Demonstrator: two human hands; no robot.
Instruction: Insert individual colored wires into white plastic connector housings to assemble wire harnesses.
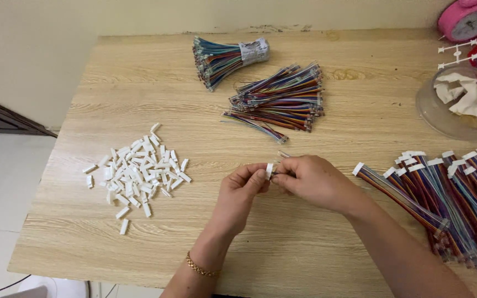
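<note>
My left hand (242, 193) pinches a small white plastic connector housing (269, 170) between thumb and fingers. My right hand (316, 179) meets it from the right, gripping a short multicoloured wire bundle whose metal-tipped ends (284, 155) poke out above the fingers. Both hands hover over the wooden table (194, 110), near its front middle. Most of the wire bundle is hidden inside my right fist.
A pile of white connector housings (138, 174) lies to the left. Loose multicoloured wire bundles (280, 99) and a taped bunch (224, 57) sit at the back. Wires with white connectors (448, 193) are stacked right. A clear bowl (462, 105) and pink alarm clock (466, 18) stand far right.
</note>
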